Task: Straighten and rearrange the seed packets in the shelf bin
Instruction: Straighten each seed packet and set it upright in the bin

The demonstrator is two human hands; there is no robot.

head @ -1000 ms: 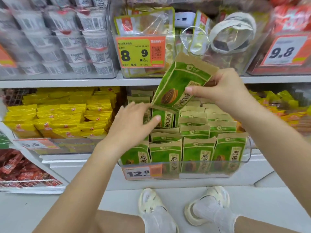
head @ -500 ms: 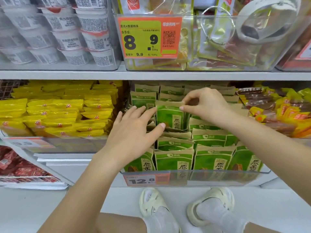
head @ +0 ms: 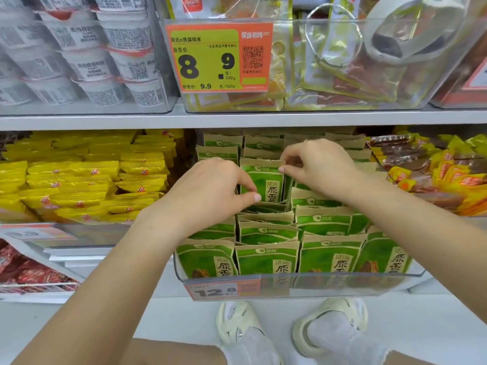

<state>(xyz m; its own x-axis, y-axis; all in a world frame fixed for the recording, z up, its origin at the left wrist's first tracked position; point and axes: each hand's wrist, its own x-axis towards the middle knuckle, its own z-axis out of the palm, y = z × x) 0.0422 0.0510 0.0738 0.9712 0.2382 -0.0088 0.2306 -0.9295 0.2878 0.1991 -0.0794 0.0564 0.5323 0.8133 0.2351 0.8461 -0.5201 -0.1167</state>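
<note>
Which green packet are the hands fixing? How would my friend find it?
Find the clear bin with the 12.8 price tag. In the second column from the left, the packet is pinched by both hands. It alone stands taller than its neighbours, its front fully showing.

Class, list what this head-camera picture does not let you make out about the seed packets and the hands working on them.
- Left hand: its fingertips are behind its own knuckles, so its grip on the packet is unclear.
- Rear packets: lower halves hidden by the rows in front.
- Bin: glare on the front wall blurs the packet bottoms.
- 12.8 price tag: small print unreadable.
</note>
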